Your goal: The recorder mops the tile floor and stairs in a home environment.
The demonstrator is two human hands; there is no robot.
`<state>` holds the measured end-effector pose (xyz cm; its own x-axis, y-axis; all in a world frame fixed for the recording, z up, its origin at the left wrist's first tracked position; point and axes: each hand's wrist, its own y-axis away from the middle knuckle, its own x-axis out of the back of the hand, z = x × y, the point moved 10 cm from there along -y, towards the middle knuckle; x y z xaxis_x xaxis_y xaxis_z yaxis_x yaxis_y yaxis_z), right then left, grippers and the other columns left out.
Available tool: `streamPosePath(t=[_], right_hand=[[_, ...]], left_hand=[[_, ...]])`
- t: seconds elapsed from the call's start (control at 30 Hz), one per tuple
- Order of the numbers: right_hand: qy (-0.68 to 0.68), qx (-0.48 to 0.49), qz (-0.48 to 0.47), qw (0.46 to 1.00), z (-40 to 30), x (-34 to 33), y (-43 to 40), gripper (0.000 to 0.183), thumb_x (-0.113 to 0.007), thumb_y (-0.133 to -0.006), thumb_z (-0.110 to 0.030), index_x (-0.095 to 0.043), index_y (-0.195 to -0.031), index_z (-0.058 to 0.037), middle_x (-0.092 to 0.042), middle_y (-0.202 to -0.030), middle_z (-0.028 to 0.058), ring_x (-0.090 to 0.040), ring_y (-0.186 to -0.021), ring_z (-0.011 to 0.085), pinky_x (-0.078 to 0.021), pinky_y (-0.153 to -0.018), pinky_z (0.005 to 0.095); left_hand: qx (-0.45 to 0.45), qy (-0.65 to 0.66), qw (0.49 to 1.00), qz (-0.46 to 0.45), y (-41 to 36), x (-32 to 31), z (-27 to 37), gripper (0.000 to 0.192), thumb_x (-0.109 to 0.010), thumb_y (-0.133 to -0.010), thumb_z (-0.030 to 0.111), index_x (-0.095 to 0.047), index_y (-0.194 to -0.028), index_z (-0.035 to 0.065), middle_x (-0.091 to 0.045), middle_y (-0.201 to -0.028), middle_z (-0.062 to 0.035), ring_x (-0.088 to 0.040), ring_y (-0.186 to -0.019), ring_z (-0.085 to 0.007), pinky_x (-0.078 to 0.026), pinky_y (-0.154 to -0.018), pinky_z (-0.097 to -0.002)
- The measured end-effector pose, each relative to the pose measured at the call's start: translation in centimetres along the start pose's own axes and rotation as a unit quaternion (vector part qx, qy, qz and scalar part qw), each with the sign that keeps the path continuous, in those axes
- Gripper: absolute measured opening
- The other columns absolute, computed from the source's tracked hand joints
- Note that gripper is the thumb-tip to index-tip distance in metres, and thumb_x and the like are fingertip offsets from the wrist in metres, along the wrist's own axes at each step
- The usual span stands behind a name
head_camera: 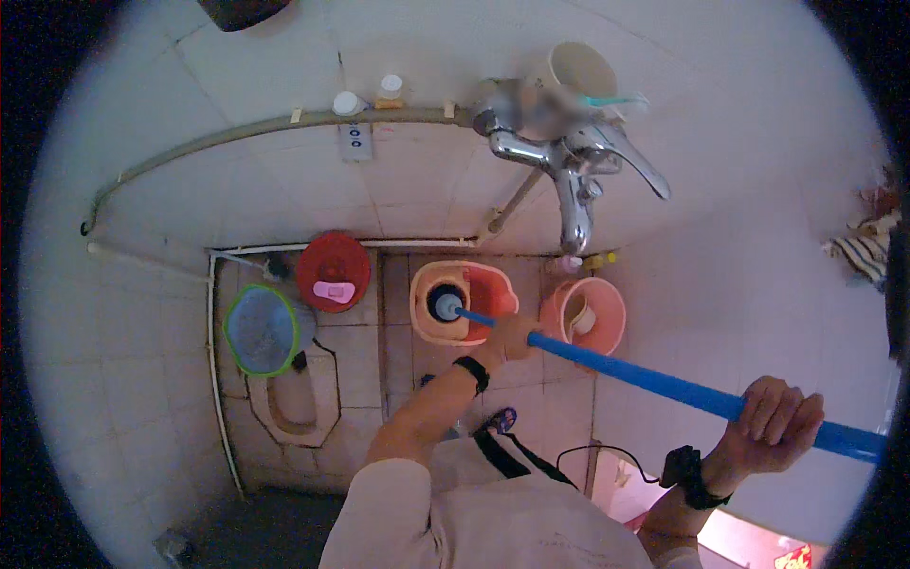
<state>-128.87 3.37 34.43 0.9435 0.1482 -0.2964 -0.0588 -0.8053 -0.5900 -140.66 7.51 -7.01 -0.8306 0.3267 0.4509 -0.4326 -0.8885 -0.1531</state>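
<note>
A blue mop handle (633, 368) slants from the right edge down towards the floor. Low on it, my left hand (513, 337) is closed around the shaft, its wrist wearing a black band. My right hand (778, 425) grips the same handle near its upper end, with a black device strapped to that wrist. The light blue-grey mop head plate (448, 307) sits in the round spin well of an orange-pink mop bucket (455, 267). Dark material shows around the plate. My left hand and the shaft hide part of the bucket's right side.
Right of the bucket stands a pink pail (613, 306) with a scoop inside. To the left are a red bucket (307, 274), a green-rimmed blue basin (234, 348) and a squat toilet (328, 412). A chrome faucet (572, 192) juts from the tiled wall. A cable (604, 447) runs towards my right wrist.
</note>
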Motion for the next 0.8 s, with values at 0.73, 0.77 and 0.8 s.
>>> streamPosePath(t=[0.73, 0.77, 0.8], right_hand=[[-0.075, 0.007, -0.06, 0.995, 3.6, 1.0, -2.7, 0.027, -0.053, -0.08, -0.013, -0.043, -0.055, -0.0131, -0.047, -0.04, 0.0005, -0.041, -0.028, 0.0057, -0.0351, -0.028, 0.0168], [-0.081, -0.003, -0.087, 0.993, 3.2, 1.1, -1.9, 0.028, -0.051, -0.082, -0.015, -0.042, -0.056, -0.0134, -0.044, -0.04, -0.0009, -0.04, -0.03, 0.0047, -0.0325, -0.029, 0.0165], [-0.039, 0.011, -0.02, 0.999, 3.1, 3.9, -0.5, 0.024, -0.044, -0.087, -0.02, -0.044, -0.064, -0.0118, -0.041, -0.044, -0.0027, -0.034, -0.036, 0.0058, -0.0284, -0.037, 0.0205]], left_hand=[[0.005, 0.03, 0.988, 0.151, -1.4, 1.4, -1.0, 0.013, -0.06, -0.061, 0.014, -0.049, -0.066, 0.0103, -0.054, -0.059, -0.0095, -0.054, -0.056, -0.031, -0.041, -0.049, -0.0394], [-0.012, 0.005, 0.991, 0.133, -1.6, 0.7, -0.5, 0.013, -0.06, -0.06, 0.012, -0.049, -0.067, 0.0097, -0.055, -0.061, -0.0102, -0.054, -0.057, -0.0313, -0.041, -0.05, -0.0399], [-0.01, -0.002, 0.992, 0.129, -1.0, 0.5, -0.8, 0.013, -0.06, -0.06, 0.012, -0.049, -0.067, 0.0097, -0.055, -0.061, -0.0102, -0.054, -0.057, -0.0313, -0.041, -0.05, -0.0399]])
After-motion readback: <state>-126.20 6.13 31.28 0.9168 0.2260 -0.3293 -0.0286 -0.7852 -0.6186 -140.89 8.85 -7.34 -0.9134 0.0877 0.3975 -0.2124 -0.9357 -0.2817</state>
